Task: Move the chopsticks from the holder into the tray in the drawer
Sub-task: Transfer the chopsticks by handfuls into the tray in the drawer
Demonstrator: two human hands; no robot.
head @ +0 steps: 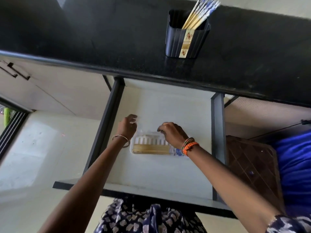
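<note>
A dark ribbed holder (186,39) stands on the black counter with several bamboo chopsticks (200,12) with blue-patterned tops sticking out of it. Below, the drawer (161,167) is pulled out. A white slotted tray (148,140) lies in it, with several chopsticks (149,149) lying flat along its near side. My left hand (128,126) hovers at the tray's left end, fingers curled and apart, holding nothing. My right hand (171,133) is over the tray's far right part, fingertips pinched together; whether it holds anything I cannot tell. It hides the tray's right end.
The black counter edge (151,71) overhangs the back of the drawer. Dark drawer rails (107,125) run down both sides. A brown patterned object (252,165) and blue cloth (296,165) sit to the right. Cabinet doors with black handles (15,71) are at left.
</note>
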